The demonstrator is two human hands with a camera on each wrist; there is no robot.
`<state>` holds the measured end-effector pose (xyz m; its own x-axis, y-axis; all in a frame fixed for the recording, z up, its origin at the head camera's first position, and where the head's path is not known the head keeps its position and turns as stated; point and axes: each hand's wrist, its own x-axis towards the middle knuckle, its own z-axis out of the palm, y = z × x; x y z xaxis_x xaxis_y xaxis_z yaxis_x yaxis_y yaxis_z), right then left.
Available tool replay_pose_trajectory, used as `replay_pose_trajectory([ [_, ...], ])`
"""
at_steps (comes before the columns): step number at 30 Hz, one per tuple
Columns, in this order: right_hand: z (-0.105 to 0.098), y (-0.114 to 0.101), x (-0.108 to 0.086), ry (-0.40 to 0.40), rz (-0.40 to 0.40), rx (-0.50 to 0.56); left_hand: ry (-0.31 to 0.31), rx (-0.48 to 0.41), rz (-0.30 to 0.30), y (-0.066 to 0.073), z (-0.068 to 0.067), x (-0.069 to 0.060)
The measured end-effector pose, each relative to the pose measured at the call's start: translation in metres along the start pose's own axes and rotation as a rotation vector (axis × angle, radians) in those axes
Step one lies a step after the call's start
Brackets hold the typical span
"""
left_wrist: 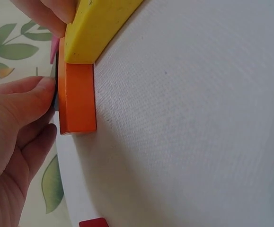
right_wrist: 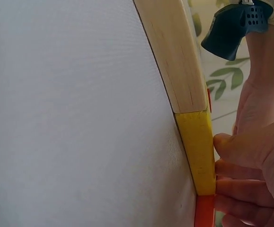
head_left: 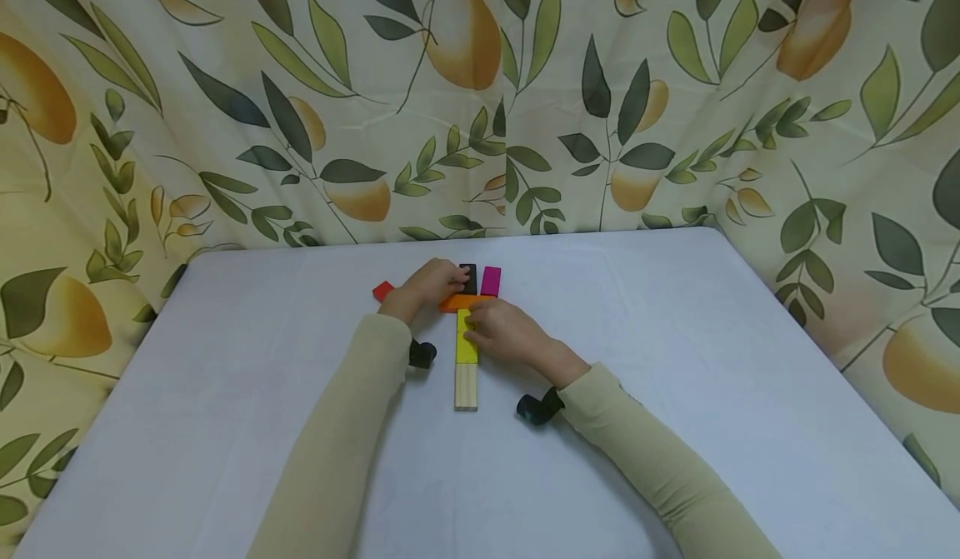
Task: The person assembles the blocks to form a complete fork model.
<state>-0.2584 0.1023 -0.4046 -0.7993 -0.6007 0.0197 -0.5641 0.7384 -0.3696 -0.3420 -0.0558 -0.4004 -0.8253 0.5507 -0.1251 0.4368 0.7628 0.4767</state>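
Observation:
My left hand (head_left: 431, 286) pinches a black block (head_left: 471, 279) between thumb and fingers, just behind an orange block (head_left: 452, 302) that lies crosswise. Below the orange one, a yellow block (head_left: 464, 349) points toward me, its far end meeting the orange. My right hand (head_left: 513, 334) rests its fingertips on top of the yellow block, near the orange one. A plain wooden block (head_left: 466, 387) continues the line at the yellow block's near end. To the right of the black block lies a magenta block (head_left: 491, 281). In the left wrist view the left hand mostly hides the black block.
A red block (head_left: 382, 290) lies left of the others, partly behind the left wrist. White cloth covers the table (head_left: 225, 409). A curtain with a leaf and fruit print (head_left: 465, 142) hangs behind and at both sides. Each wrist wears a dark camera (head_left: 540, 409).

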Motion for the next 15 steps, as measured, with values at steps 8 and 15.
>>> replay_pose_trajectory([
  [8, 0.0008, 0.0, 0.0002, 0.0, 0.01, -0.018, -0.016, -0.013, -0.017, 0.0031, -0.0003, -0.0018],
  [15, 0.0015, 0.0008, -0.0002, 0.003, 0.01, -0.016, -0.022, -0.036, -0.04, 0.0035, 0.0007, -0.0018],
])
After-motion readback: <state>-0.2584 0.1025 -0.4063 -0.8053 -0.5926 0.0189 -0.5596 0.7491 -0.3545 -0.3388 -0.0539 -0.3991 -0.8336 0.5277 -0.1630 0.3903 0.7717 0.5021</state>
